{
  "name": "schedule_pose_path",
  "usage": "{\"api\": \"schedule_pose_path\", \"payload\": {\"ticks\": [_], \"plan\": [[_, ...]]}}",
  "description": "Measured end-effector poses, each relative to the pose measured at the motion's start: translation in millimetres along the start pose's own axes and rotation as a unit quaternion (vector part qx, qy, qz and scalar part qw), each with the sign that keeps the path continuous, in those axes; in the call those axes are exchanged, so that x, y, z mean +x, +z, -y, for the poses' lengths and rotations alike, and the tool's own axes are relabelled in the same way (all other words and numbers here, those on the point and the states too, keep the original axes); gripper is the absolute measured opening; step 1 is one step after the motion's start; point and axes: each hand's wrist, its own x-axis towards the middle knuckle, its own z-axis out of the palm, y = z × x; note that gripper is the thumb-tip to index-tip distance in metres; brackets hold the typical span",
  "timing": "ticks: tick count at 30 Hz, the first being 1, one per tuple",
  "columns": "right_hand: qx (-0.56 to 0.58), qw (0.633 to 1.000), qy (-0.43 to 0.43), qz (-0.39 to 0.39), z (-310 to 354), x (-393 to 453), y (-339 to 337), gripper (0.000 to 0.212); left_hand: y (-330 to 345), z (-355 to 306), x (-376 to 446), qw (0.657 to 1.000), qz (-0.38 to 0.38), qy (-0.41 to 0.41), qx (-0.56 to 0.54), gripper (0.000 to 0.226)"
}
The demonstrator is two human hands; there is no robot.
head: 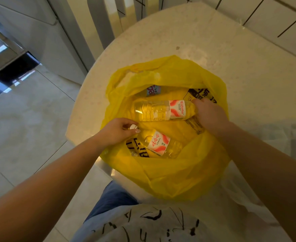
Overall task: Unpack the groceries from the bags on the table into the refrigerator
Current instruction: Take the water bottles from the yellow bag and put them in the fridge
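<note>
I see my right hand (211, 113) wrapped round the cap end of the far bottle (163, 110), lying crosswise in the yellow bag (170, 179) on the table (196, 41), while my left hand (117, 131) pinches the near bottle (158, 145) at its cap.

Warm, even indoor light fills a sharp wide-angle view centred on the yellow bag (163, 172), whose thin plastic glows translucent. Specular glints sit on the clear bottle (154, 110) inside it. Left of the bag, the floor (30, 119) reflects pale window light. Beyond the bag, straight lines bow toward the frame edges; soft shadow pools on the surface (248, 84) right of it.
</note>
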Motion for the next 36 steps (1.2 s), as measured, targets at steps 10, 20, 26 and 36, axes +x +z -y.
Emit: {"api": "schedule_pose_path", "payload": {"ticks": [10, 20, 26, 36], "plan": [[0.187, 0.982, -0.015, 0.012, -0.3, -34.7, -46.1, 0.039, 4.1, -38.1, -19.2, 0.971, -0.009, -0.034, -0.237, 0.026], [0.371, 0.904, -0.095, -0.193, 48.0, -64.2, -103.7, 0.043, 0.5, -101.0, -66.3, 0.962, -0.058, 0.17, -0.206, 0.038], [0.371, 0.89, -0.138, -0.226, 62.2, -69.1, -116.4, 0.046, -16.0, -121.2, -87.9, 0.961, -0.123, 0.24, -0.055, 0.038], [0.402, 0.893, -0.078, -0.187, 56.3, -74.4, -96.0, 0.05, -8.3, -102.4, -82.1, 0.948, -0.173, 0.265, -0.03, 0.041]]}}
